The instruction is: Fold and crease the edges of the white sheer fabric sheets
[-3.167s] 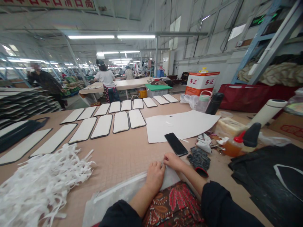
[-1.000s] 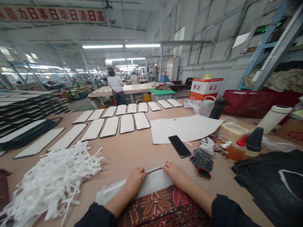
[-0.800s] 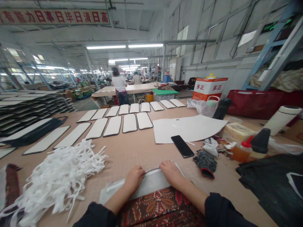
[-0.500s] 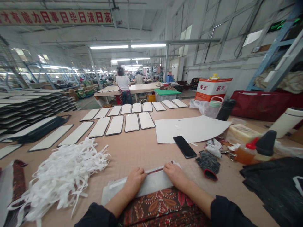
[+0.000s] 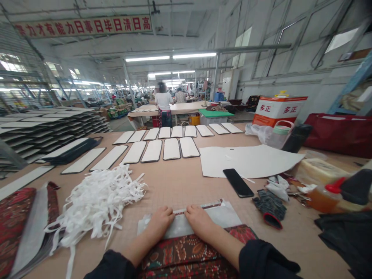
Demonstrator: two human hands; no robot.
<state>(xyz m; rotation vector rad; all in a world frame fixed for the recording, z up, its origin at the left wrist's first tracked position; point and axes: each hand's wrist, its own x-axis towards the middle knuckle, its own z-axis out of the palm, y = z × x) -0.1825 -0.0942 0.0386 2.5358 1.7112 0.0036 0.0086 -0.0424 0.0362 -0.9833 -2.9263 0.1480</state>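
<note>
A long white-backed panel (image 5: 223,214) with red patterned fabric (image 5: 188,252) lies across the near edge of the brown table (image 5: 180,182). My left hand (image 5: 159,221) and my right hand (image 5: 197,220) press side by side on the panel's far edge, fingers curled down over a folded strip there. Both wrists come from dark sleeves. I cannot make out anything held apart from the panel's edge.
A heap of white strips (image 5: 99,199) lies left of my hands, and a stack of patterned panels (image 5: 20,224) at far left. A black phone (image 5: 238,182), a dark glove (image 5: 270,207), a glue bottle (image 5: 322,195) and white card (image 5: 250,161) sit right. Rows of white panels (image 5: 171,149) lie ahead. A person (image 5: 163,108) stands far off.
My right hand has slid left along the panel's edge, closer to my left hand. The view has swung left, bringing the patterned stack at far left into sight.
</note>
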